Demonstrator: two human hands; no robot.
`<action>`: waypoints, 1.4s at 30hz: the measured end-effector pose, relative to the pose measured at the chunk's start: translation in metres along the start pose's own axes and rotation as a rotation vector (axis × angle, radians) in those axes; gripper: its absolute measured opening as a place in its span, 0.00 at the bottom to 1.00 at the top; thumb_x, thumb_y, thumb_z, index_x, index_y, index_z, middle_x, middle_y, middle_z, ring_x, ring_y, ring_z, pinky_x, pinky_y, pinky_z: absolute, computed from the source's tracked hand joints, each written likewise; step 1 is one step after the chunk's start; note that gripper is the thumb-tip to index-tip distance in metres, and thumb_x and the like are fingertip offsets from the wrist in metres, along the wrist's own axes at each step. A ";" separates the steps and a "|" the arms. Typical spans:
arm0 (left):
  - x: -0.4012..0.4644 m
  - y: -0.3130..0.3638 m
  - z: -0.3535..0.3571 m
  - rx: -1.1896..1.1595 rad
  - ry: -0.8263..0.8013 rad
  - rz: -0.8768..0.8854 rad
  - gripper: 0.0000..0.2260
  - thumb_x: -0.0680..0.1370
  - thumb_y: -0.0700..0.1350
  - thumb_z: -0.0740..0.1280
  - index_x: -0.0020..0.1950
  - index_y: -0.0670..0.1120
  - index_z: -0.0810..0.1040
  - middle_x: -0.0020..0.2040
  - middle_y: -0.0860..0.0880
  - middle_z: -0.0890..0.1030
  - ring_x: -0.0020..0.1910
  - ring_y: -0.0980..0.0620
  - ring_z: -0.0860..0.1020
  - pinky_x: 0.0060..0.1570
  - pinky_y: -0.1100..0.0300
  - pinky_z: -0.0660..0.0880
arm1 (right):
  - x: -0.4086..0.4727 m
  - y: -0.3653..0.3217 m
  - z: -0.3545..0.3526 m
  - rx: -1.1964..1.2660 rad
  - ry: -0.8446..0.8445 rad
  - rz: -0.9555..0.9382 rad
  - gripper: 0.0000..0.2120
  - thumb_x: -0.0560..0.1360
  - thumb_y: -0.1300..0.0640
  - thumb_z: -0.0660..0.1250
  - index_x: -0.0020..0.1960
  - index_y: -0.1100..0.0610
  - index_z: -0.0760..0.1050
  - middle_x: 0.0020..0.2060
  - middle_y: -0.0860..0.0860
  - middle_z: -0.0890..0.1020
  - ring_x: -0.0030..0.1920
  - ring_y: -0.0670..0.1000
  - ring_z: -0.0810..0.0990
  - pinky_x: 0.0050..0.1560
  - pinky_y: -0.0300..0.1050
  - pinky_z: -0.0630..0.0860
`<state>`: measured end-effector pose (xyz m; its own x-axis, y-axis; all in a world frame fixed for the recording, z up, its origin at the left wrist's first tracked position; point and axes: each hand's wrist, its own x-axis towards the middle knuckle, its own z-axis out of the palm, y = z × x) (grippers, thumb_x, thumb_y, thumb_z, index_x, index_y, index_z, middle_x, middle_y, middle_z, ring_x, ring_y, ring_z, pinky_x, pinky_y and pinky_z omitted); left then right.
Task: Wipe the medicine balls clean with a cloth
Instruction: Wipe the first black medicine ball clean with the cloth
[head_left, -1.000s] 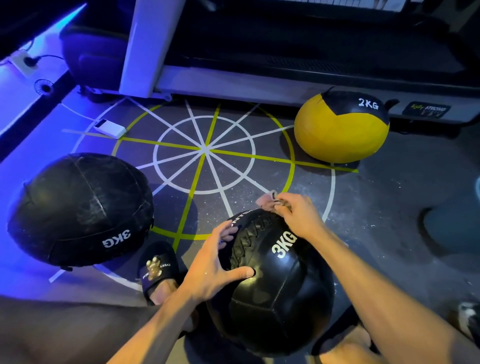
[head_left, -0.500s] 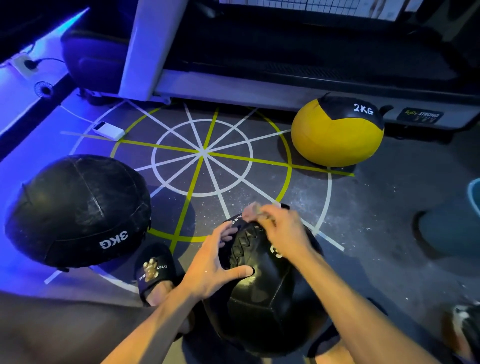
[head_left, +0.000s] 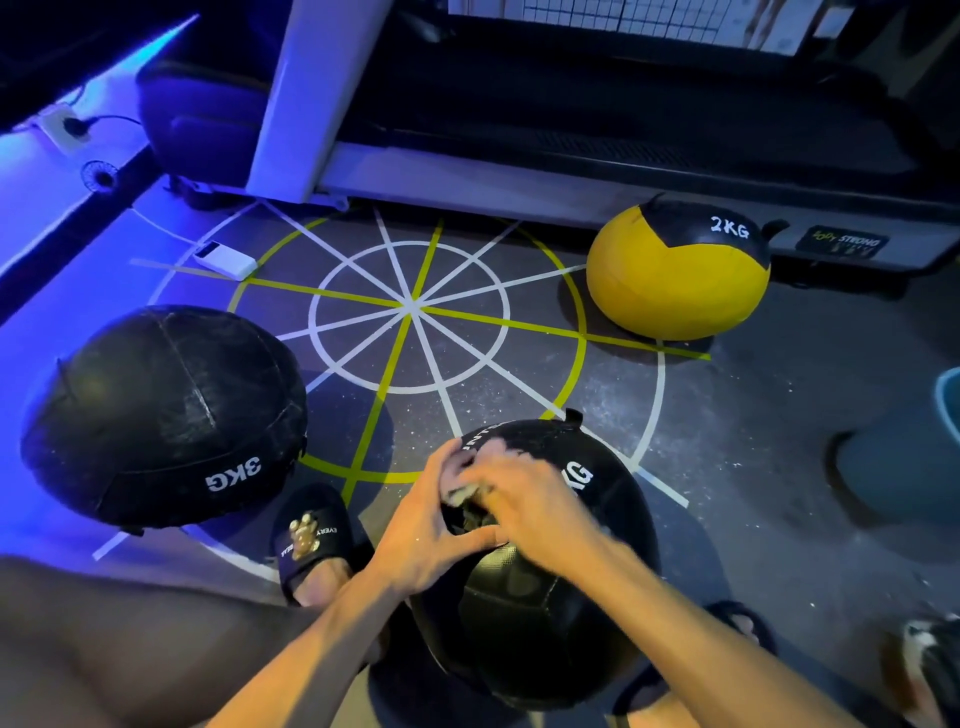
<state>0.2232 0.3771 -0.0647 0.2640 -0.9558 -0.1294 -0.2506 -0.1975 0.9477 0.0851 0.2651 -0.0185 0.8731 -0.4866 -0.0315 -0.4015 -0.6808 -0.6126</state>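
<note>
Medicine-ball cleaning, head view. The near black ball (head_left: 540, 587), marked 3KG, rests on the floor between the person's feet and serves as the landmark. The right hand (head_left: 524, 506) lies on its upper face, its grip clenched around a bunched cloth (head_left: 467, 493) that shows pale between the knuckles. The left hand (head_left: 431, 530) steadies the ball on its left flank, fingers spread and thumb pressed flat on the surface: a released grip, bracing and not grasping.

Change: over the last 1 s the right hand and cloth have travelled from the ball's far rim back toward the left hand, and the two hands now nearly meet. The hand is motion-blurred, so a wiping stroke appears to be in progress; the top panel is probably being covered pass by pass.

Left of the landmark sits a second black ball (head_left: 161, 415), also 3KG. Beyond it, to the right, lies a yellow 2KG ball (head_left: 675, 275). Neither is being touched; judged from this, 2 balls remain to be wiped.
</note>
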 end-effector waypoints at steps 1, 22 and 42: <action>-0.001 0.000 0.000 -0.025 -0.011 -0.006 0.52 0.65 0.59 0.81 0.81 0.51 0.57 0.76 0.58 0.70 0.73 0.63 0.69 0.71 0.66 0.67 | -0.010 -0.008 0.004 -0.011 -0.055 -0.093 0.12 0.81 0.60 0.64 0.58 0.49 0.82 0.50 0.50 0.80 0.47 0.49 0.78 0.49 0.42 0.72; -0.002 0.008 0.002 0.009 -0.139 0.000 0.51 0.70 0.57 0.80 0.84 0.54 0.50 0.81 0.57 0.63 0.79 0.62 0.61 0.79 0.56 0.59 | -0.014 0.018 -0.033 -0.231 0.065 -0.040 0.20 0.77 0.61 0.59 0.61 0.45 0.81 0.55 0.49 0.85 0.55 0.53 0.84 0.61 0.51 0.80; -0.014 0.006 0.002 0.125 -0.140 0.077 0.38 0.72 0.53 0.81 0.78 0.56 0.66 0.75 0.63 0.70 0.75 0.61 0.68 0.77 0.56 0.64 | 0.002 0.046 -0.043 0.048 -0.030 0.216 0.12 0.84 0.51 0.61 0.63 0.42 0.79 0.47 0.40 0.82 0.40 0.36 0.76 0.40 0.31 0.68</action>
<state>0.2161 0.3888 -0.0583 0.1093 -0.9884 -0.1052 -0.3815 -0.1394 0.9138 0.0568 0.2095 -0.0125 0.7763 -0.6012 -0.1896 -0.5672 -0.5350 -0.6261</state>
